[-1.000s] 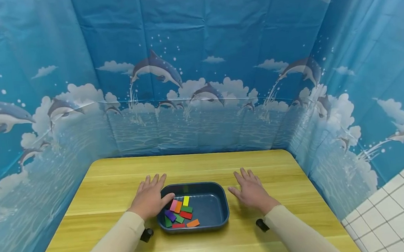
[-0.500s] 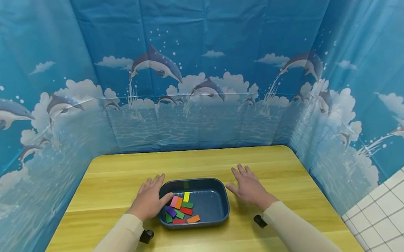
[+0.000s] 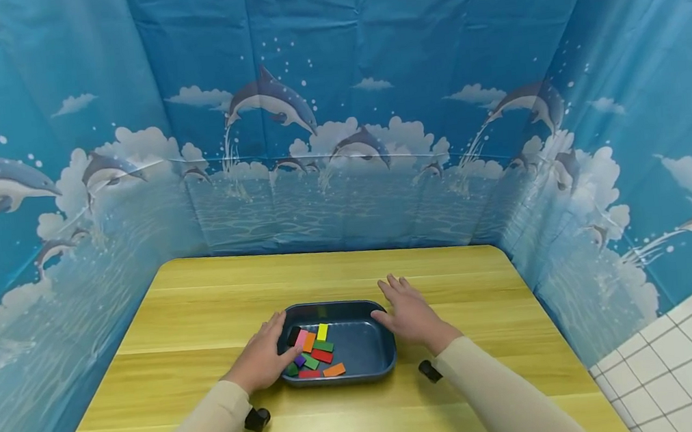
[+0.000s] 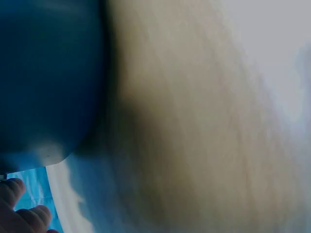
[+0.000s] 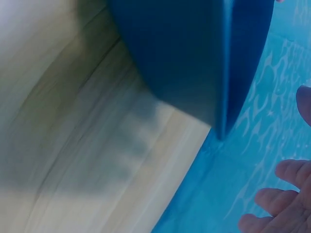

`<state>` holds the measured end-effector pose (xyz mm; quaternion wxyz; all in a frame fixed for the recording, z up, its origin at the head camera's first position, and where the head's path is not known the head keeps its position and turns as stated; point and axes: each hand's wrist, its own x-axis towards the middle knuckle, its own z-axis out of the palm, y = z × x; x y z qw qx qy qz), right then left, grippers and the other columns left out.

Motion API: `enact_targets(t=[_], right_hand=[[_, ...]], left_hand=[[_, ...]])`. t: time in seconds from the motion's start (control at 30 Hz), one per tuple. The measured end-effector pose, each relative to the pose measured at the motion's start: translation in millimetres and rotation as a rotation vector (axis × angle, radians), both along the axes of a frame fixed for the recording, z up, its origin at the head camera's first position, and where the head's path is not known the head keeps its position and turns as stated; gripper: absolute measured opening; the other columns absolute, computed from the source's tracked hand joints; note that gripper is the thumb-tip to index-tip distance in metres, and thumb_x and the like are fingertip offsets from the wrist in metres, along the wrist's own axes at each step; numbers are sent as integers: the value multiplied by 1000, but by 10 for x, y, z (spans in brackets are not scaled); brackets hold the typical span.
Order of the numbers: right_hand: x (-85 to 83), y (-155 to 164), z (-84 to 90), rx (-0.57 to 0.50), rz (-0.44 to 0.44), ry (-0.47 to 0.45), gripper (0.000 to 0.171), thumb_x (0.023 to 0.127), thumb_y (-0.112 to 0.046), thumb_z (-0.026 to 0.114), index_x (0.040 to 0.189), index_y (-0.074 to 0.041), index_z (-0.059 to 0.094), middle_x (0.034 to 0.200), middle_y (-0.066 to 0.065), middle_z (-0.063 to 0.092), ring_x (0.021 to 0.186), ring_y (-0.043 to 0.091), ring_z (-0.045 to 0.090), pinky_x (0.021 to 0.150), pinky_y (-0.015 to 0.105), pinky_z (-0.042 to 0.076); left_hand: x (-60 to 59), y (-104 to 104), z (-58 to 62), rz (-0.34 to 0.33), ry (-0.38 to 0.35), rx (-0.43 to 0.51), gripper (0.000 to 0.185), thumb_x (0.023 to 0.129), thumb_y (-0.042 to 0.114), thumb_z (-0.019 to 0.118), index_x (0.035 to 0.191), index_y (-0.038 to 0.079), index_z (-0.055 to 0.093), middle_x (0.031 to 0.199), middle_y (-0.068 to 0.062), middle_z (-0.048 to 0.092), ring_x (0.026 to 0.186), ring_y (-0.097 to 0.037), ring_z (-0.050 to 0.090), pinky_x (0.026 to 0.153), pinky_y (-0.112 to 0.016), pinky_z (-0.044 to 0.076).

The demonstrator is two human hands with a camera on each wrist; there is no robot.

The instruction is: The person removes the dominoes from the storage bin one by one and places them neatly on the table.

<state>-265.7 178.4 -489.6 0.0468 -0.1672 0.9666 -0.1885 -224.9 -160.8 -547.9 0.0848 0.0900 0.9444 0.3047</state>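
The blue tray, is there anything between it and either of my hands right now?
Nothing visible does. The left hand is already at the left rim of the blue tray, thumb over the coloured blocks. The right hand lies at the tray's right edge, with only bare table around.

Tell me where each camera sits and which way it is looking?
Head: sits up high, looks forward and down at the table, blue tray, left hand, right hand and both sleeves.
Left wrist: sits low by the table, looks along the blurred wood and tray wall; fingertips show.
Right wrist: sits low too, looks at the tray's side; fingertips show.
All three share the tray and table.
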Motion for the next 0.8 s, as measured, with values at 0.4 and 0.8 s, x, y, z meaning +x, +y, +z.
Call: enact_targets(t=[0.4,0.8], right_hand=[[-72,-489,10,-81,31,-61,66,101,-40,71,157,-10,51,161,13,50,149,35,48,120,54,44],[-126,-821,-143,-214,41,-187,49,99,-30,76,143,-12,65,137,11,68,125,31,65,106,51,56]], left_hand=[[12,28,-26,45,-10,86,92,102,44,68,171,17,14,178,-11,16,162,-40,22,127,-61,28],[52,33,-177,99,-65,197,95,99,46,71,171,26,13,172,-14,32,153,-44,40,123,-64,34]])
